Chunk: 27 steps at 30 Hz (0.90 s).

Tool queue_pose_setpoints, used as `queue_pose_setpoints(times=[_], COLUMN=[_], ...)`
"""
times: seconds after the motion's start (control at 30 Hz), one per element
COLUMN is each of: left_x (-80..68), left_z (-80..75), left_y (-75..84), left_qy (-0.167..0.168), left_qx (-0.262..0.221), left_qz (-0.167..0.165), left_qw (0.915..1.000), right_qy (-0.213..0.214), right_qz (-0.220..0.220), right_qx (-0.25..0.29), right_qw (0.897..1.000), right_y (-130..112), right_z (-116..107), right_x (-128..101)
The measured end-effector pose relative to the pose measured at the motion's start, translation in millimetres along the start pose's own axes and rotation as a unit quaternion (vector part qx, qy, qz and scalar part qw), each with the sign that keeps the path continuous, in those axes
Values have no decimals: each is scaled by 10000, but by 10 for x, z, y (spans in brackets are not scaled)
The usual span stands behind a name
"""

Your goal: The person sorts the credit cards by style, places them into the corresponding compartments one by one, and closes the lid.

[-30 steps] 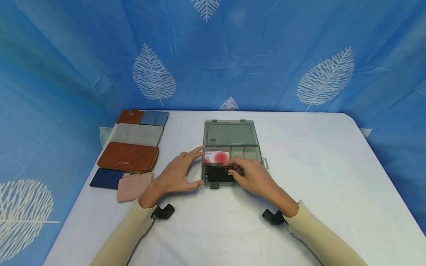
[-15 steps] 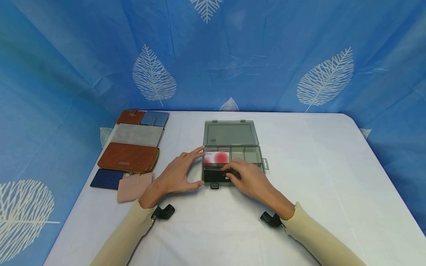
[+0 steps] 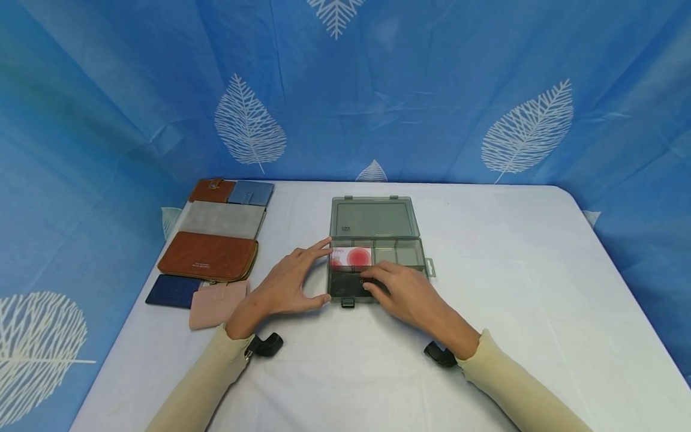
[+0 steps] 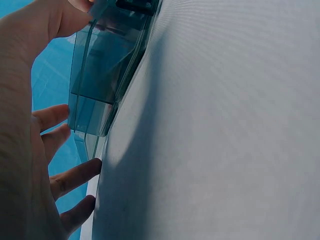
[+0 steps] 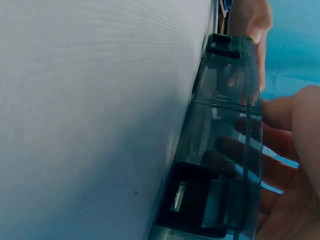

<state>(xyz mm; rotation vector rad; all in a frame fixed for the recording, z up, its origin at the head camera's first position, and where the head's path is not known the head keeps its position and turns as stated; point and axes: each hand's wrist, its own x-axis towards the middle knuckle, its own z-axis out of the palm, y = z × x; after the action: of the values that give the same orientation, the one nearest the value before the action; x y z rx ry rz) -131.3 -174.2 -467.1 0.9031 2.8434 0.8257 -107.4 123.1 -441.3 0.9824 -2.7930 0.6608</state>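
Observation:
A translucent grey-green compartment box (image 3: 384,252) lies on the table with its lid (image 3: 375,217) folded back. A white and pink card (image 3: 345,257) with a red circle lies at the box's back left. In the front compartment is a black card (image 3: 344,284), its right end pinched by my right hand (image 3: 412,294). Through the clear wall in the right wrist view, fingers (image 5: 232,147) reach down inside the box. My left hand (image 3: 288,282) spreads along the box's left side, thumb at the front corner and fingertips at the rim, fingers extended.
Wallets and card holders lie at the left: a brown zip wallet (image 3: 207,256), a grey one (image 3: 221,218), a dark blue one (image 3: 173,290), a pink one (image 3: 217,304), a blue one (image 3: 251,192) and a small brown one (image 3: 212,190). A blue leaf-print curtain (image 3: 410,90) hangs behind.
My right hand has moved slightly left, and the black card has gone lower into the front compartment and lies flatter. The left hand has kept its place.

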Motion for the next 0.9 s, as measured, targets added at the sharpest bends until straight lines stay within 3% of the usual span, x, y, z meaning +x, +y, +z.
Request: queue_pose_setpoints(times=[0.63,0.77,0.9], left_x=[4,10,52], left_z=[-25,-97,-210], left_y=[31,39,30], left_qy=[-46,-358,-679], left_qx=[-15,-376,-1262], left_qz=[72,10,-383], left_qw=[10000,9987,9889], right_qy=[-729,-1021,-1181], right_qz=[-570,-720,-782], right_qx=[-870,-902,-294], right_qw=[9919,9881,9895], right_y=[21,34,65], right_z=[-29,-90,-246], right_x=[-34,-48,-24])
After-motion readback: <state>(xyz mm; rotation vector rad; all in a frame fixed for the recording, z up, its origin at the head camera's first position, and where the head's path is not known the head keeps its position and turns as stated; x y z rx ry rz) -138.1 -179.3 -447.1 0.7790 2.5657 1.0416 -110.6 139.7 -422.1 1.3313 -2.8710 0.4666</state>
